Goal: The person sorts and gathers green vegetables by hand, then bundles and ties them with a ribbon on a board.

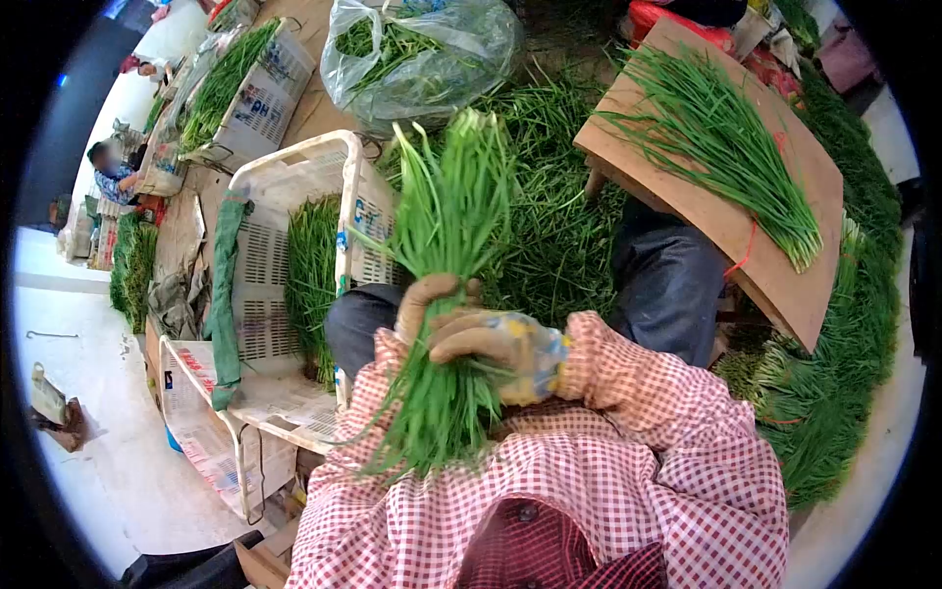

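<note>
A thick bunch of green chives (451, 211) stands upright in front of my chest, its pale cut ends at the top and its leafy ends fanned out below. My left hand (424, 299), in a tan work glove, is wrapped around the middle of the bunch from the left. Just below it, my right hand (496, 351), in a glove with a blue and yellow patterned back, has its curled fingers across the front of the same bunch. Some motion blur softens the right hand and lower leaves.
To the left, a white plastic crate (265, 250) holds more chives. Beyond the bunch sits a clear plastic bag (422, 59) of greens, with loose leaves (549, 196) heaped nearby. At right, a board (677, 187) carries another bunch (731, 147). A person (118, 182) is far left.
</note>
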### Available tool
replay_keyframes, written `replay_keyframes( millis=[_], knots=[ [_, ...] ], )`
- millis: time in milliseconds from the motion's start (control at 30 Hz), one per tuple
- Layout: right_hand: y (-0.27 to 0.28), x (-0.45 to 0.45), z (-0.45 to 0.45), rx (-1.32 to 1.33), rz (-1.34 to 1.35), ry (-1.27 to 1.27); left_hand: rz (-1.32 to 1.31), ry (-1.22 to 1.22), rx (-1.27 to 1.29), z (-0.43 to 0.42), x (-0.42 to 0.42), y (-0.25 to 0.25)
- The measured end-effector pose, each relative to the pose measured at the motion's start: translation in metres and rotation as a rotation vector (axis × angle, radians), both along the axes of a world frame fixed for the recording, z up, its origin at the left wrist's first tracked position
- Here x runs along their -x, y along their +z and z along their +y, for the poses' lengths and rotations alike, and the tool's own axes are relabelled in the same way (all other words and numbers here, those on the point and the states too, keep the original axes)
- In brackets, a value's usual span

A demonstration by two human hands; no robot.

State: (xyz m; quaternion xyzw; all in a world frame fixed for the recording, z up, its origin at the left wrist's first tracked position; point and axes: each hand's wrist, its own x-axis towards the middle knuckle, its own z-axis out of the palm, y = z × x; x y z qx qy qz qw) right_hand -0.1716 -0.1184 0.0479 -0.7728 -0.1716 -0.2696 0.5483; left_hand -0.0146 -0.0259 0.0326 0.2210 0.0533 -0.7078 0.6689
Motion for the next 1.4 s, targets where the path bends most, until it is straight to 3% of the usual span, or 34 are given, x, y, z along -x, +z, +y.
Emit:
replay_keyframes(
  millis=[33,67,100,133,167,200,300,333,400,467,567,767,1100,1233,1400],
  knots=[
    [0.009,0.012,-0.003,-0.139,0.092,-0.064,-0.317,0.064,-0.245,-0.001,0.002,0.029],
    [0.018,0.024,-0.006,-0.292,0.172,-0.127,-0.356,0.048,-0.240,0.002,-0.003,0.045],
    [0.000,0.020,-0.018,-0.243,0.307,-0.324,-0.398,0.028,-0.239,0.007,-0.012,0.058],
    [-0.020,0.006,-0.027,-0.380,0.495,-0.604,-0.613,0.053,-0.260,0.006,-0.021,0.073],
    [-0.036,-0.009,-0.045,-0.764,0.646,-0.709,-0.555,0.042,-0.134,0.007,-0.035,0.072],
    [-0.038,-0.021,-0.066,-0.979,0.695,-0.918,-0.547,0.060,-0.074,0.005,-0.049,0.071],
    [-0.064,-0.020,-0.107,-1.157,1.250,-1.197,-0.440,0.094,-0.074,-0.004,-0.060,0.086],
    [-0.077,-0.018,-0.117,-1.197,1.417,-1.239,-0.527,0.186,0.000,-0.008,-0.063,0.074],
    [-0.164,-0.004,-0.103,-1.300,1.291,-1.395,-0.426,0.152,-0.028,-0.011,-0.082,0.053],
    [-0.247,0.019,-0.085,-1.770,1.006,-1.561,-0.283,0.116,-0.057,-0.013,-0.102,0.032],
    [-0.314,0.039,-0.075,-1.921,0.907,-1.615,-0.208,0.088,-0.108,-0.010,-0.113,0.012],
    [-0.354,0.051,-0.075,-1.942,0.832,-1.574,-0.186,0.055,-0.163,-0.002,-0.119,-0.008],
    [-0.307,-0.001,-0.074,-1.758,0.566,-1.209,-0.291,0.078,-0.083,-0.005,-0.104,0.002],
    [-0.281,-0.047,-0.090,-1.538,0.313,-1.013,-0.334,0.097,-0.044,-0.005,-0.099,0.012],
    [-0.256,-0.105,-0.114,-1.013,-0.194,-0.798,-0.342,0.115,-0.019,-0.006,-0.099,0.012]
  ],
)
